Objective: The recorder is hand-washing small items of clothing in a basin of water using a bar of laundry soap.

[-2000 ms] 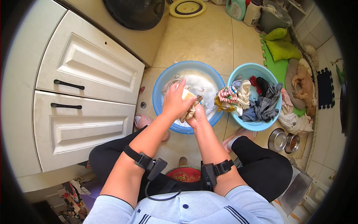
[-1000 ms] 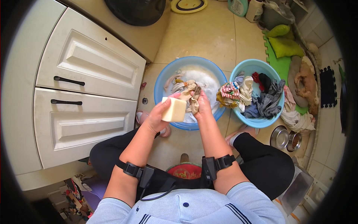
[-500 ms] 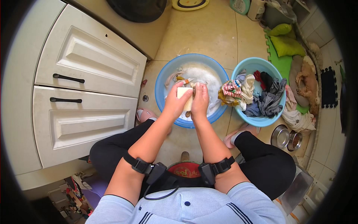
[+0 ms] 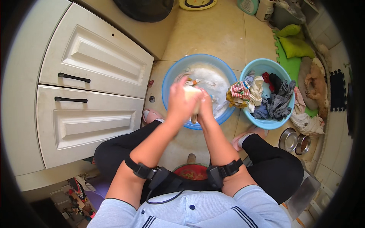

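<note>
Over the blue basin (image 4: 165, 99) of soapy water, both hands meet. My left hand (image 4: 178, 100), smeared by motion, is closed on a pale cream bar of soap (image 4: 192, 93). My right hand (image 4: 205, 104) sits right against it, wrapped around a brownish piece of cloth (image 4: 194, 119) whose end hangs out below the palms; the cloth's kind cannot be made out. White suds (image 4: 216, 81) cover much of the water. Some wet cloth shows at the basin's far left, partly hidden behind my left hand.
A light blue tub (image 4: 269, 123) of mixed clothes stands to the right, some cloth draped over its left rim. White cabinet doors (image 4: 99, 114) flank the left. Two metal bowls (image 4: 289, 140) are near my right foot. Green mat (image 4: 282, 51), cushions and a plush toy lie at far right.
My left hand has turned and moved over the right hand with the soap, now blurred. The right hand stays in nearly the same place. The whole view has shifted slightly.
</note>
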A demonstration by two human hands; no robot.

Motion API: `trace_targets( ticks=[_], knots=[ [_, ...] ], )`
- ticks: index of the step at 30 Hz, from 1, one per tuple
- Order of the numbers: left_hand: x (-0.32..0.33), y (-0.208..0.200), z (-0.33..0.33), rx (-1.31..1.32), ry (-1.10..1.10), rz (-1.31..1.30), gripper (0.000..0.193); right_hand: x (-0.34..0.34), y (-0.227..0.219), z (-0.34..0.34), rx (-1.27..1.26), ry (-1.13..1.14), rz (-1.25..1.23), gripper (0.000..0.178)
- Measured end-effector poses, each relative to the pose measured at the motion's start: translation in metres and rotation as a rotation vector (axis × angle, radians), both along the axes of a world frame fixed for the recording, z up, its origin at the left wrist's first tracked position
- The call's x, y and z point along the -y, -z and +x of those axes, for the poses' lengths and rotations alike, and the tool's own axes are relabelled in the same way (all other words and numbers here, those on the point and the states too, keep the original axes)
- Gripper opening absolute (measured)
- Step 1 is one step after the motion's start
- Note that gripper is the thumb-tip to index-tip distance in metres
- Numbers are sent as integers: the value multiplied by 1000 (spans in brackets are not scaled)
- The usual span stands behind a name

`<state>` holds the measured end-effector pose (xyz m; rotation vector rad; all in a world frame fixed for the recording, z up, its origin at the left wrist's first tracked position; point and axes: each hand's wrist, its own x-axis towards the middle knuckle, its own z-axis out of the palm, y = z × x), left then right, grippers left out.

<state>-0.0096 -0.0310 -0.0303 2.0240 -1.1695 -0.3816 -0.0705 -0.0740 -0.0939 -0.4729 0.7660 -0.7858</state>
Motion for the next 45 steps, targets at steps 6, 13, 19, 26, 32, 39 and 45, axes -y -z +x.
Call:
trace_targets(
  ticks=[6,13,19,26,32,39,45],
  knots=[
    [3,1,7,3,-3,36,68,5,3,-4,-95,-154,-152,20],
    [-2,-15,-13,110,65,102,70,10,14,-8,124,-178,64,20],
    [14,-7,26,-106,-101,77,70,1,-7,2,-189,-253,-197,20],
    [-5,-14,-7,168,157,66,71,10,-1,-7,250,-159,223,20],
    [5,-5,45,-244,-61,175,67,9,-40,-3,-108,-316,130,25],
    [-30,-28,32,-874,-139,-105,64,34,-1,-7,664,-8,713,45],
    [-27,-22,-16,68,281,23,66,15,0,-3,473,-124,641,30]
  ],
)
